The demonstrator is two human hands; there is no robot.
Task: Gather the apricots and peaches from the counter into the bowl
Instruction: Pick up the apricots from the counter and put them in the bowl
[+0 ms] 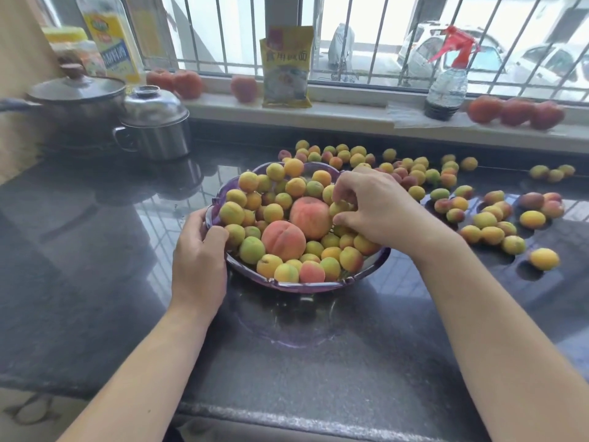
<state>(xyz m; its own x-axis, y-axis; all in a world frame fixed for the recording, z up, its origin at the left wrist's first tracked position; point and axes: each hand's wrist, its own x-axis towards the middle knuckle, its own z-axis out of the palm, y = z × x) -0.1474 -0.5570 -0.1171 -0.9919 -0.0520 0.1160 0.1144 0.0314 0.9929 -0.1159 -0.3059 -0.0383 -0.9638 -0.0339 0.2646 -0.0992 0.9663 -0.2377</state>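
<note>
Purple bowl: translucent plastic, at the middle of the dark stone table, heaped with fruit.
Peaches: two large pink-orange ones lie touching at the bowl's centre.
Apricots in bowl: many, packed around the peaches.
Loose apricots: scattered toward the table's far edge and right edge.
Left hand: fingers curled over the bowl's left rim, gripping it.
Right hand: over the bowl's right side, fingers pinching small apricots.

We have one head view only: close above the surface's near edge, angled down toward the window.
</note>
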